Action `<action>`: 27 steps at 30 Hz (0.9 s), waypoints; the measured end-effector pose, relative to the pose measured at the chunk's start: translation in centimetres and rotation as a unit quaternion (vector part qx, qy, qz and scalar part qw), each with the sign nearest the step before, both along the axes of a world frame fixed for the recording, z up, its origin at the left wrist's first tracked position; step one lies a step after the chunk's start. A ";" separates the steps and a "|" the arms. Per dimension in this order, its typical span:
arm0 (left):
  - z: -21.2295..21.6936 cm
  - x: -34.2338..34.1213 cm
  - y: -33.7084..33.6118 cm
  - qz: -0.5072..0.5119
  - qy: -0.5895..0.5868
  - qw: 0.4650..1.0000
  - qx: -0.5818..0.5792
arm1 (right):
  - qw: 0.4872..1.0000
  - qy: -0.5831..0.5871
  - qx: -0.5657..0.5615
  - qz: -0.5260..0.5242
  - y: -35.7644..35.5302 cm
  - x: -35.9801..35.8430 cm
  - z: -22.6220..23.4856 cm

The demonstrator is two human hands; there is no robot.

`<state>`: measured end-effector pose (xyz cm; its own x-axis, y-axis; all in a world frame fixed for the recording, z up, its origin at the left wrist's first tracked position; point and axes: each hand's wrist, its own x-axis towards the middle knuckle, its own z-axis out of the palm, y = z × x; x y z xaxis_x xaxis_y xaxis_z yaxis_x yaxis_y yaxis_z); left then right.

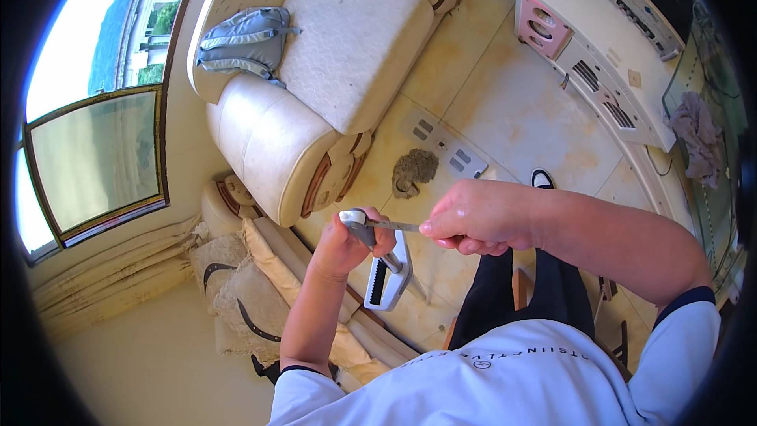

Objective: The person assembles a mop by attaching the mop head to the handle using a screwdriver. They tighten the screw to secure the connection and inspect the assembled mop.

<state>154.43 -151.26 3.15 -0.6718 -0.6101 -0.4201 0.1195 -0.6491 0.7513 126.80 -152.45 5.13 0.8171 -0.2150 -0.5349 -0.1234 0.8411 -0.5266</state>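
Note:
My left hand (341,251) is wrapped round the grey-and-white head (359,225) of a pole-like device. From it a metal tube (389,259) runs down to a white frame (397,280) with a dark, toothed slot. My right hand (479,217) is closed, thumb and fingers pinching a thin flat metal tool (394,226). The tool's far end reaches the grey part beside my left fingers. Whether it touches or sits inside that part, I cannot tell. My right fingers hide the tool's near end.
Beyond my hands, a crumpled brown cloth (415,172) lies on the tiles beside a flat white panel with grey slots (445,142). A cream armchair (347,39) holds a grey-blue backpack (246,43). At right stands a curved white cabinet (603,63); a sofa with cushions (244,300) is lower left.

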 end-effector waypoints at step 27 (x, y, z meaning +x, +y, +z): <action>-1.3 -3.8 5.3 -0.008 0.040 0.990 0.134 | 0.840 0.267 -0.331 0.338 -3.3 -1.0 9.3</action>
<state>150.58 -145.93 1.90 -0.7179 -0.4731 -0.5107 0.1591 -0.8257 0.5413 125.77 -155.72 14.41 0.5544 -0.1922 -0.8097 -0.8217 0.0281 -0.5693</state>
